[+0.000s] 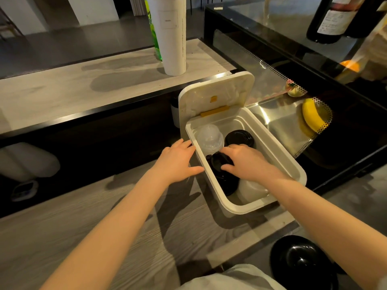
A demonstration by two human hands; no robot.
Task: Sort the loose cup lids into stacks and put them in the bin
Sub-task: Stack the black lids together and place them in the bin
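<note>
A black round bowl-shaped dish (301, 262) sits nearest, at the low right edge of the grey wood-grain bench (104, 216). Both bare forearms reach forward over the bench to a white rectangular plastic bin (293, 164) standing on it.

The left hand (178, 162) lies flat against the bin's left outer rim with its fingers straight and the thumb touching the edge, holding nothing. The right hand (249, 162) is inside the bin, thumb and fingers curled round a stack of black cup lids (222, 176) lying tilted on its side. Under that wrist sits a pale translucent stack of lids (251, 190).

Further in, a stack of clear domed lids (209, 139) stands beside a stack of black flat lids (239, 137) at the bin's far end. The bin's hinged white cover (217, 93) stands open behind them. Beyond, a tall white sleeve of paper cups (174, 38) rises from a raised pale shelf (62, 84).
</note>
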